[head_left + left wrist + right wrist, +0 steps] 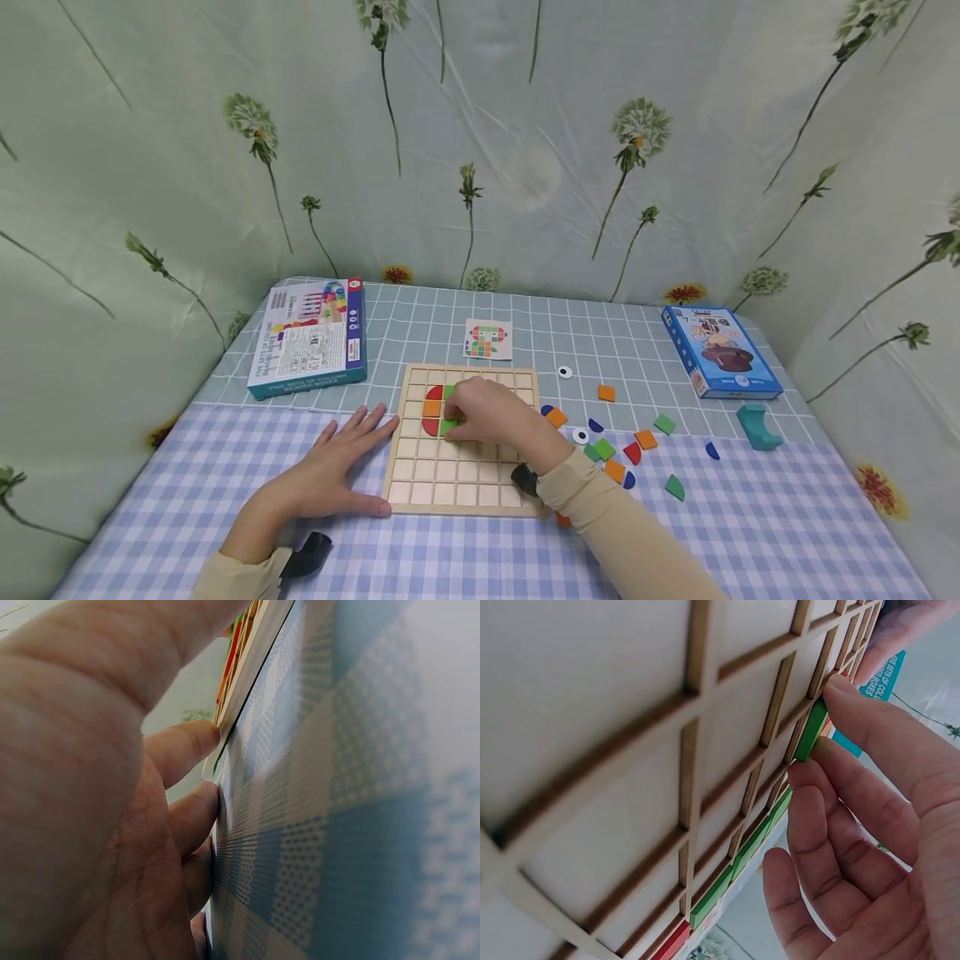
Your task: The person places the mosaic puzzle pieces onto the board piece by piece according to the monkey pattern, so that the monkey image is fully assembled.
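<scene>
A wooden grid board (465, 493) lies on the cloth, with red quarter-round tiles (431, 427), an orange square tile (432, 408) and green tiles in its left-middle cells. My right hand (491, 412) reaches over the board. In the right wrist view, its thumb and index finger pinch a green tile (811, 729) at the grid; whether it is fully seated cannot be told. Other green tiles (751, 844) and a red one (671, 943) sit further along. My left hand (337, 467) is spread beside the board, fingertips touching the left edge.
Behind the board lies a pattern card (488, 339). Loose orange squares (606, 393), green quarter-rounds (675, 487), blue half-rounds and eye discs (565, 372) scatter to the right. Boxes stand at back left (307, 342) and back right (720, 350), near a teal curved piece (759, 427).
</scene>
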A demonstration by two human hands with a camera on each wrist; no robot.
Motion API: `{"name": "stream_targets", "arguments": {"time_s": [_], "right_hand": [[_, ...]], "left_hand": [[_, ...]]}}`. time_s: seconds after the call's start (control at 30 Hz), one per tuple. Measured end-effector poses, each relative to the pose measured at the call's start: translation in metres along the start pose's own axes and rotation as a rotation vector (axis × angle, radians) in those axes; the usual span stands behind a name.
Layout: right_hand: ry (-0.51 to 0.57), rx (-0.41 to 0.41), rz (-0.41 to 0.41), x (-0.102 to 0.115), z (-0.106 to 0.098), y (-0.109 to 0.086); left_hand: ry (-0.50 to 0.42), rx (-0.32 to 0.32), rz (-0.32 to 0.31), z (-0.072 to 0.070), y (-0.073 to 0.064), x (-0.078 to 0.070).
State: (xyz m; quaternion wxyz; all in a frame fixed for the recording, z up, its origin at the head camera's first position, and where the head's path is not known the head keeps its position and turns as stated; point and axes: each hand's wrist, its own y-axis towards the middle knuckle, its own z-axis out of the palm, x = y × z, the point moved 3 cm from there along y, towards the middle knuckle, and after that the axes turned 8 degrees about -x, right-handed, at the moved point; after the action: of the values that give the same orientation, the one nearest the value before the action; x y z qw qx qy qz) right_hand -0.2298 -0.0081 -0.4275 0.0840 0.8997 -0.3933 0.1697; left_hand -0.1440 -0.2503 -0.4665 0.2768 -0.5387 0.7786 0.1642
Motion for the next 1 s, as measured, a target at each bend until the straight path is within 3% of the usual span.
{"name": "stream_targets", "arguments": {"time_s": [0.3,0.53,0.8,1.0], "right_hand": [[0.019,-0.019,-0.007,-0.004,0.0,-0.005],[0.042,-0.059,0.017,-0.012,-0.018,-0.018],[0.076,-0.083,0.101,-0.051,-0.042,-0.047],[0.106,-0.047,0.213,-0.086,-0.053,-0.07]], "left_hand": [[0.005,-0.005,0.009,0.0,0.0,-0.003],[0.005,-0.015,0.001,-0.001,-0.001,-0.003],[0.009,-0.017,-0.003,0.0,0.0,-0.002],[0.01,-0.02,-0.007,0.001,0.0,0.001]]}}
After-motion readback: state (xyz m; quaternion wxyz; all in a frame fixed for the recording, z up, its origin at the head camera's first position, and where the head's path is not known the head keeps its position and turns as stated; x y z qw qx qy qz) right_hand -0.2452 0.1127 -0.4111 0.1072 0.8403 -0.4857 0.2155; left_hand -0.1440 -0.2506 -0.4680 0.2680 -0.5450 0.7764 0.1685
